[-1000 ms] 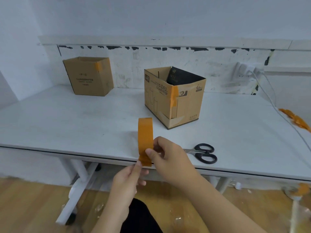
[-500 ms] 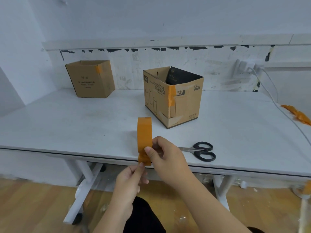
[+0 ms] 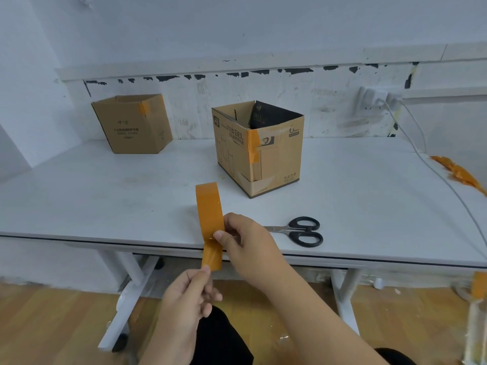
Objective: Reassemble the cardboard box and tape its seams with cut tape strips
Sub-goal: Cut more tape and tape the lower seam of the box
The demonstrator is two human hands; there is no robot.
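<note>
An orange tape roll (image 3: pixel 209 206) stands on edge at the front edge of the white table (image 3: pixel 105 191). My right hand (image 3: pixel 247 246) grips the roll from the right, thumb on its face. My left hand (image 3: pixel 188 293) pinches the free tape end (image 3: pixel 211 258) below the table edge, a short strip pulled down. An open cardboard box (image 3: pixel 259 148) with an orange tape strip on its front corner stands at the table's middle. Black-handled scissors (image 3: pixel 300 230) lie to the right of my right hand.
A second open cardboard box (image 3: pixel 133 125) with a tape patch stands at the back left by the wall. Crumpled orange tape scraps (image 3: pixel 458 172) lie at the right edge. A white cable (image 3: pixel 421 154) runs from a wall socket across the table's right side.
My left hand has pulled the tape end a little further down from the roll. The camera has shifted slightly; the roll and right hand stay at the table edge.
</note>
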